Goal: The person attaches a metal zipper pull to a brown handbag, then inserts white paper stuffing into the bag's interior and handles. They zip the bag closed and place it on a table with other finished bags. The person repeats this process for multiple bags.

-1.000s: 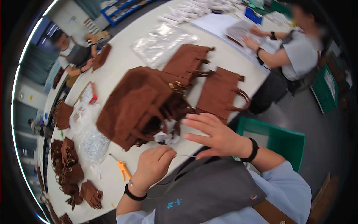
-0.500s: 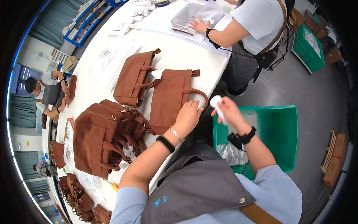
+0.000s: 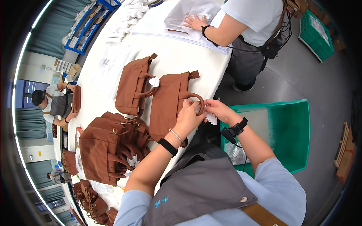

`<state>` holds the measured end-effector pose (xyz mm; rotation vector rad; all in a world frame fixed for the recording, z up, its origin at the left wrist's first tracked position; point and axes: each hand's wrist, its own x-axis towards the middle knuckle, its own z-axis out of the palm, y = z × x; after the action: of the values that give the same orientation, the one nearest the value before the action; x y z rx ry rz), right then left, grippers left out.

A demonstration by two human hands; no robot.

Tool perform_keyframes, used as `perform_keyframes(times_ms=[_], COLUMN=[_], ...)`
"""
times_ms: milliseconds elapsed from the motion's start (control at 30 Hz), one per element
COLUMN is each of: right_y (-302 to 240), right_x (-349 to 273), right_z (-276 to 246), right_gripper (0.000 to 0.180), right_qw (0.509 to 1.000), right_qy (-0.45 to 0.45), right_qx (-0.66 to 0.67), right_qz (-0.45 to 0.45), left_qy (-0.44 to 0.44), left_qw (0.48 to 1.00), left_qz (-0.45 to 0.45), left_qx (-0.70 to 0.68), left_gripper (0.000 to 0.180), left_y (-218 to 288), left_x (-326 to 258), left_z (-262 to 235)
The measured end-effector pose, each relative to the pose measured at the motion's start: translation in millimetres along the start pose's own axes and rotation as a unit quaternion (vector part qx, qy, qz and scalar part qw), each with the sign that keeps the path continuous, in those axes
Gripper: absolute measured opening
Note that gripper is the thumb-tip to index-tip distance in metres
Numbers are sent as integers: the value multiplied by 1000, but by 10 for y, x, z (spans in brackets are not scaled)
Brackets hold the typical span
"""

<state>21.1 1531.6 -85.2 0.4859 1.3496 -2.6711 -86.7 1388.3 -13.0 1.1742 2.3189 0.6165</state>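
Note:
A brown handbag (image 3: 168, 100) lies on the white table in front of me, its curved handle (image 3: 198, 98) sticking out past the near edge. My left hand (image 3: 188, 116) is closed round the lower part of this handle. Close by on its outer side, my right hand (image 3: 220, 110) pinches a white piece with a jagged edge (image 3: 212, 119), thin like paper or foam, against the handle. The fingertips of both hands almost meet there. Left of this bag lies another brown handbag (image 3: 132, 88) with a white wrap (image 3: 154, 81) on its handle.
Several brown handbags (image 3: 100, 147) are heaped left of my left forearm. A green bin (image 3: 306, 132) holding clear plastic stands right of my right arm. Across the table, a co-worker's hand (image 3: 195, 22) rests on a translucent bag. Clear plastic bags (image 3: 111, 71) lie at the far left.
My right hand has moved left to the handle with the white piece, which was rolled up and now shows opened out. My left hand has closed on the handle.

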Motion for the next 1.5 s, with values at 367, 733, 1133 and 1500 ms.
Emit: perform_keyframes(times_ms=[367, 733, 1133, 1500], right_y=[-31, 256, 326, 19], right_x=[39, -265, -72, -18], right_z=[-87, -381, -84, 173], right_gripper=[28, 35, 15, 16], right_qw=[999, 996, 974, 924], right_qy=[1, 5, 145, 220], right_qx=[-54, 78, -83, -261], right_qz=[0, -43, -156, -173], left_qy=[-61, 88, 157, 109], left_qw=[936, 992, 967, 951], left_qz=[-156, 6, 29, -40], left_qx=[-309, -89, -199, -285], left_gripper=[20, 15, 8, 11], left_y=[-209, -101, -210, -407], left_x=[137, 120, -108, -8], left_z=[-80, 209, 448, 454])
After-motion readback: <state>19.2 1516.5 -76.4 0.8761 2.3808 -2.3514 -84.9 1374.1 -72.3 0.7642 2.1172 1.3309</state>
